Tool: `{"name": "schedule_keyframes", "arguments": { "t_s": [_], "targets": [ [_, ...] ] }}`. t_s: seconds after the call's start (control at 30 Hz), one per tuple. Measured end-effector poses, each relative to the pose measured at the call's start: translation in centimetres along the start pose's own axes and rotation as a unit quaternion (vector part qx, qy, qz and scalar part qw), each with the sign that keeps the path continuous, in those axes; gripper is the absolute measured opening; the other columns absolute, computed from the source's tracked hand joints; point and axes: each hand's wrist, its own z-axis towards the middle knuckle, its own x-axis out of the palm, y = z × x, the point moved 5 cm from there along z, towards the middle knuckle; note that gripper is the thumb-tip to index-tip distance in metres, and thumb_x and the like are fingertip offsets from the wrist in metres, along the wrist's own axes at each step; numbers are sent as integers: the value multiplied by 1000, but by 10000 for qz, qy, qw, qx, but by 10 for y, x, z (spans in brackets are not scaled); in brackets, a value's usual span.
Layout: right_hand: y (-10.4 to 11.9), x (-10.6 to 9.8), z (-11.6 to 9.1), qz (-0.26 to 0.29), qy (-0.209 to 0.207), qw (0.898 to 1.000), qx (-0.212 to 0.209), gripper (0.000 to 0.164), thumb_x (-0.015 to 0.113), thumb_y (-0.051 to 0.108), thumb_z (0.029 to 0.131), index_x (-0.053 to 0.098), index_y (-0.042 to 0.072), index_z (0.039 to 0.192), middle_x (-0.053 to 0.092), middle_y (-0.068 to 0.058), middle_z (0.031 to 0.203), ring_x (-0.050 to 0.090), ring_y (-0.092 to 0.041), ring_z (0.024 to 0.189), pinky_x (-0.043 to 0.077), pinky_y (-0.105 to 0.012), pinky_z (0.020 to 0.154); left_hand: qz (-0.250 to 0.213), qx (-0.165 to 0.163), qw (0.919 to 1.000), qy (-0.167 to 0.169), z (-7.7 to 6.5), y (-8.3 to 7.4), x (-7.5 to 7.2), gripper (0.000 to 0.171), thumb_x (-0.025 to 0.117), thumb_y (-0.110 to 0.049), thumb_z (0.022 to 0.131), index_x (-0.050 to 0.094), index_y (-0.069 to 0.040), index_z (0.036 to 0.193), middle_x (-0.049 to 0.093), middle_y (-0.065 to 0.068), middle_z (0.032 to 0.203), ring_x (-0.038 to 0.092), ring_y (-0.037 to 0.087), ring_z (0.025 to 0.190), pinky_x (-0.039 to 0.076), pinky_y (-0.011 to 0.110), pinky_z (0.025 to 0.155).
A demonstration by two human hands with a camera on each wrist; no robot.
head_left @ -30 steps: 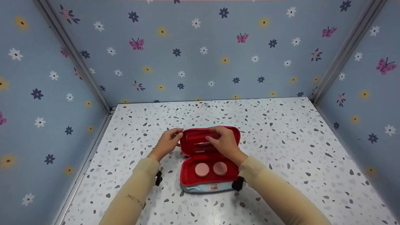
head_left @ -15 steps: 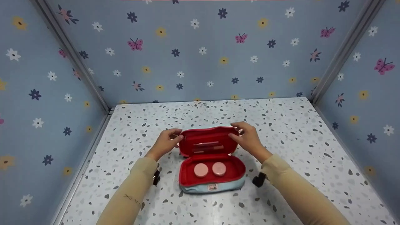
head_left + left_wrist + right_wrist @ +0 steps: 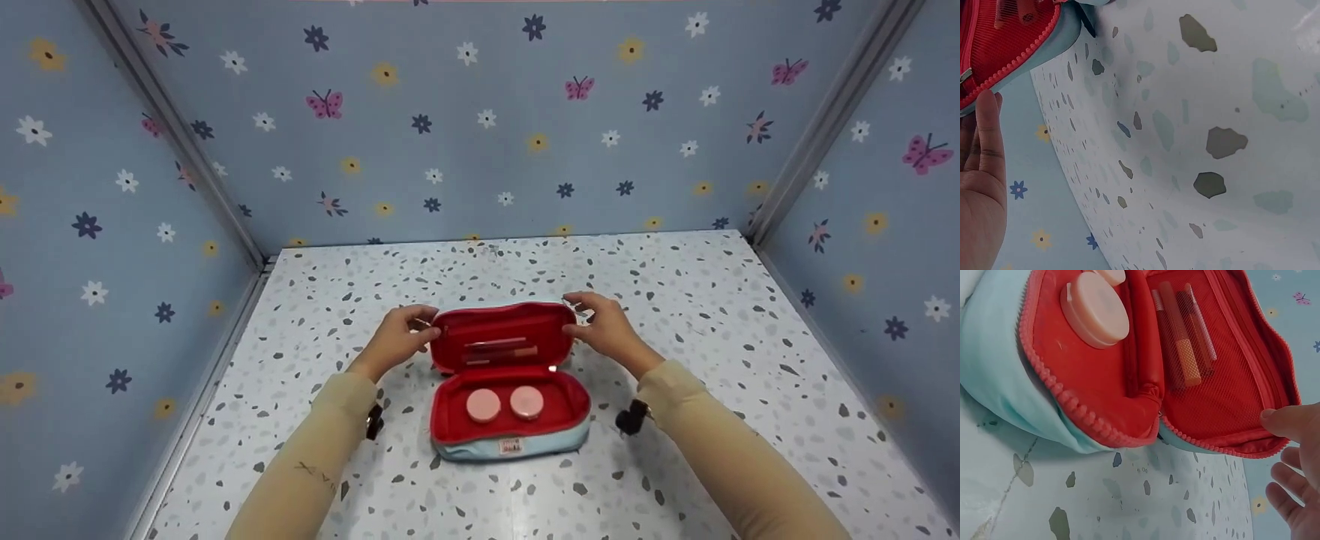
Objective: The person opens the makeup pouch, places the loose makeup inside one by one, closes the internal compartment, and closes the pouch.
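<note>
A zippered pouch (image 3: pixel 551 442), light blue outside and red inside, lies unfolded in the head view with its lid (image 3: pixel 499 322) raised at the back. My left hand (image 3: pixel 394 341) holds the lid's left edge, its thumb on the rim in the left wrist view. At the opposite edge, my right hand (image 3: pixel 611 330) grips the lid's corner, thumb (image 3: pixel 1283 422) on the red inside and fingers beyond the rim. Two round pink lidded containers (image 3: pixel 484 406) sit side by side in the base. Several slim sticks (image 3: pixel 1185 354) show behind the lid's mesh pocket; their kind is unclear.
The pouch stands on a white speckled tabletop (image 3: pixel 675 337). Blue flowered panels (image 3: pixel 480 135) rise behind it and at both sides, with metal posts (image 3: pixel 832 120) at the corners. Dark wrist devices (image 3: pixel 634 418) sit at the sleeves.
My right hand has moved from in front of the lid's inside out to its right edge, uncovering the mesh pocket and its sticks. The left hand stays at the left edge.
</note>
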Motion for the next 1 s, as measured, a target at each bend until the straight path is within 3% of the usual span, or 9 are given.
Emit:
{"name": "schedule_keyframes", "arguments": {
  "t_s": [0.23, 0.57, 0.73, 0.93, 1.0],
  "targets": [
    [-3, 7, 7, 250, 197, 9993, 186, 58, 79, -5, 93, 62, -3, 149, 68, -26, 143, 70, -42, 123, 61, -56, 102, -45, -152, 9999, 14, 1, -2, 0, 41, 70, -1, 102, 64, 5, 143, 70, 23, 135, 71, 35, 119, 67, 37, 86],
    [-2, 11, 9, 286, 24, 9996, 80, 46, 76, -11, 92, 66, -9, 136, 76, -26, 113, 74, -34, 98, 65, -46, 87, -139, -131, 9997, -126, 5, -4, 1, 36, 69, 3, 101, 68, 4, 137, 71, 23, 131, 73, 30, 113, 68, 33, 83],
    [-2, 8, 7, 258, 5, 9995, 205, 39, 74, -11, 93, 69, -4, 131, 76, -23, 116, 71, -28, 99, 64, -39, 87, -134, -23, 9997, -187, 7, -7, 1, 36, 69, 4, 100, 69, 5, 135, 72, 23, 127, 74, 31, 111, 68, 35, 83],
    [-3, 2, 6, 363, -32, 9987, 367, 38, 72, -12, 95, 69, 1, 130, 76, -21, 121, 70, -26, 94, 61, -26, 67, -123, 80, 9996, -230, 11, -12, 4, 36, 70, 4, 99, 69, 5, 135, 73, 23, 126, 75, 30, 109, 68, 35, 83],
    [-3, 0, 6, 382, -65, 9988, 307, 37, 71, -13, 95, 69, 1, 129, 76, -22, 121, 72, -27, 95, 61, -25, 68, -103, 126, 9995, -259, 12, -14, 5, 35, 70, 4, 100, 70, 5, 135, 73, 22, 125, 74, 29, 108, 68, 36, 84]
  ]
}}
